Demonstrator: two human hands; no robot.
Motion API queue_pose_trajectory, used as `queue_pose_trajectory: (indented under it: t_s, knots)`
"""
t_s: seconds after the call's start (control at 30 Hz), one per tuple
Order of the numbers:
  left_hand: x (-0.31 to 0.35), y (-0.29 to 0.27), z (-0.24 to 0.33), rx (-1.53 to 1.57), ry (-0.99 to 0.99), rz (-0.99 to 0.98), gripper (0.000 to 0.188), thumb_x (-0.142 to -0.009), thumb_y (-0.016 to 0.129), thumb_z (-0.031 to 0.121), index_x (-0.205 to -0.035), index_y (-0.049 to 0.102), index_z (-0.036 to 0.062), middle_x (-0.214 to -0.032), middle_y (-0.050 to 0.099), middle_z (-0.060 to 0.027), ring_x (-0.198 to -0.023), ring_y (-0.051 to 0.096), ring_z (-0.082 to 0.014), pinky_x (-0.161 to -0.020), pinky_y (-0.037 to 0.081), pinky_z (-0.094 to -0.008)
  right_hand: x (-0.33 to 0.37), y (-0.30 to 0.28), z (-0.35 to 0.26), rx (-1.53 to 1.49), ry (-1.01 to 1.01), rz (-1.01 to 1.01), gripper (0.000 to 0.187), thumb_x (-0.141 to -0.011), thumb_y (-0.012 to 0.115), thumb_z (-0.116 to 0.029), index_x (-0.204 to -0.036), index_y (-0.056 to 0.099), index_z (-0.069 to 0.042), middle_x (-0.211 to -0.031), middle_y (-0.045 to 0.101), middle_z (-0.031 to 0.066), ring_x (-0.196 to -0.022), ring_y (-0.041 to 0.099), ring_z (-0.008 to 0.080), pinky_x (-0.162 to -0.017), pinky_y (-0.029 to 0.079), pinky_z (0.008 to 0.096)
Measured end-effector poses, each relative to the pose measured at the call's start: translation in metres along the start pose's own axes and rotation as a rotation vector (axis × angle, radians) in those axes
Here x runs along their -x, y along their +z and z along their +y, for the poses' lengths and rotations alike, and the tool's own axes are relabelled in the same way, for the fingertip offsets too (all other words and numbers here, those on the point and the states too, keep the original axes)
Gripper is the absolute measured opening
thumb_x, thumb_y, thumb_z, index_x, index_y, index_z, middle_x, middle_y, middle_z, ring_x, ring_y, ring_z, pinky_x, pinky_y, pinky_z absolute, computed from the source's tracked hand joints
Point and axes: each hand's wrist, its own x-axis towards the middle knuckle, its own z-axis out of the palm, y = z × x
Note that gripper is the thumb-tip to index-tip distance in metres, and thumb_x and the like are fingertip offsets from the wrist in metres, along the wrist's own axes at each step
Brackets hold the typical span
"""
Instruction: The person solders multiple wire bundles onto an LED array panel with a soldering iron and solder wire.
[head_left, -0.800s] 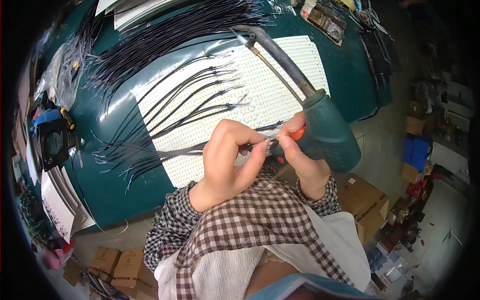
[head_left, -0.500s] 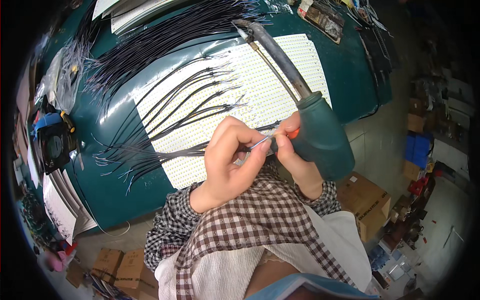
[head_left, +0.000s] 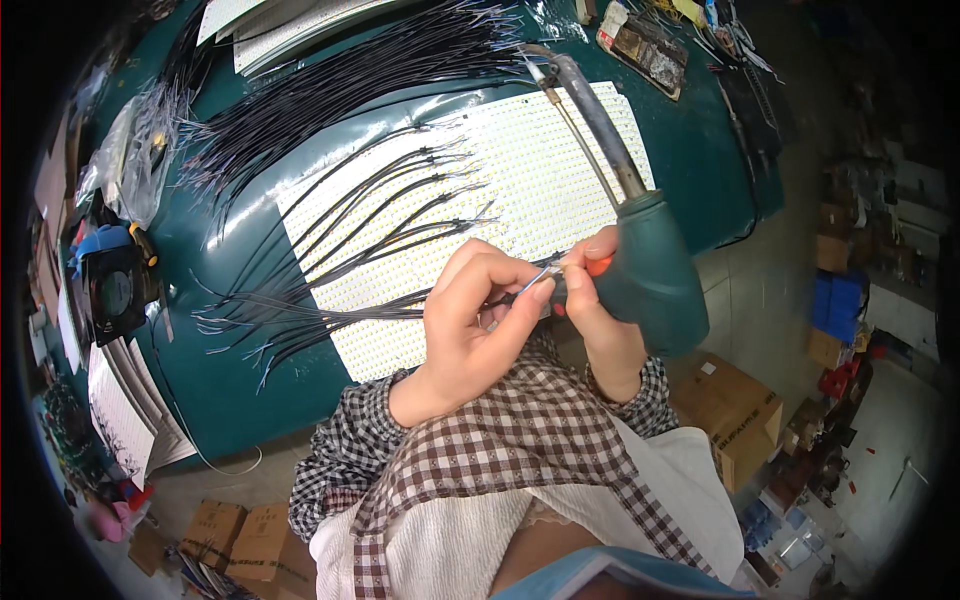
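My left hand (head_left: 468, 325) is closed, pinching a thin black cable with a pale blue wire (head_left: 537, 280) standing out between thumb and forefinger. Close beside it, my right hand (head_left: 608, 340) holds a soldering gun (head_left: 662, 275) with a green body and an orange trigger; its thumb and forefinger also meet at the wire's end. The gun's metal barrel and tip point away over the table. Below my hands lies a stack of white LED boards (head_left: 565, 150) with rows of small yellow dots. Several black cables (head_left: 380, 205) with bared, split ends rest across it.
A large bundle of black cables (head_left: 350, 95) spreads along the far side of the green table (head_left: 230, 390). A worn block (head_left: 640, 48) sits far right. At left are a small black fan (head_left: 112, 300) and white sheets (head_left: 130, 400). Cardboard boxes (head_left: 735, 410) stand on the floor.
Both hands and the soldering gun's tip have shifted slightly to the right in the picture. The fingertips still pinch the wire; the cables on the boards look the same.
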Motion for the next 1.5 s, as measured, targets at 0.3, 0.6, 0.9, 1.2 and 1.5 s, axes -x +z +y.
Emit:
queue_pose_trajectory:
  t_s: [0.3,0.6,0.9,1.2,1.5]
  knots:
    - [-0.006,-0.002,0.004,0.244,-0.085,0.071,0.011,-0.085,0.062,-0.006,-0.092,0.054,-0.001,-0.088,0.05,-0.004,-0.072,0.048,-0.0057,-0.064,0.039,-0.0195,-0.004,-0.008,-0.016,-0.075,0.17,0.061,0.024,-0.082,0.054,0.008,-0.103,0.049,-0.002,-0.09,0.058,0.0099,-0.082,0.054,0.0135,-0.075,0.044,0.0263]
    - [-0.03,-0.001,0.011,0.245,0.039,0.256,0.013,-0.086,0.059,-0.008,-0.093,0.052,0.0007,-0.089,0.049,-0.0031,-0.072,0.047,-0.0046,-0.063,0.039,-0.0183,0.032,-0.044,0.007,-0.05,0.209,-0.132,0.034,-0.09,0.059,-0.028,-0.109,0.05,-0.001,-0.098,0.059,0.0149,-0.086,0.059,0.0186,-0.077,0.049,0.0312]
    - [-0.042,0.003,-0.002,0.151,0.07,0.306,0.012,-0.087,0.06,-0.005,-0.09,0.052,0.0016,-0.085,0.048,-0.0007,-0.069,0.044,-0.0034,-0.059,0.035,-0.0176,0.041,-0.041,0.01,-0.225,0.215,-0.108,0.031,-0.085,0.069,-0.016,-0.106,0.055,0.003,-0.096,0.063,0.0136,-0.088,0.064,0.0187,-0.08,0.053,0.0306]
    - [-0.046,0.005,-0.011,0.171,0.052,0.35,0.011,-0.089,0.06,-0.003,-0.09,0.051,0.0028,-0.082,0.047,0.0014,-0.067,0.043,-0.0024,-0.057,0.036,-0.0172,0.04,-0.041,0.013,-0.218,0.223,-0.144,0.031,-0.085,0.068,-0.014,-0.108,0.053,0.002,-0.098,0.064,0.0142,-0.089,0.064,0.0177,-0.082,0.052,0.0299]
    - [-0.045,0.005,-0.013,0.151,0.022,0.35,0.011,-0.088,0.062,-0.003,-0.088,0.052,0.002,-0.081,0.048,0.0012,-0.067,0.044,-0.0021,-0.058,0.036,-0.0173,0.04,-0.039,0.011,-0.23,0.226,-0.141,0.031,-0.086,0.067,-0.013,-0.109,0.053,0.002,-0.099,0.064,0.0137,-0.089,0.063,0.0175,-0.083,0.051,0.0304]
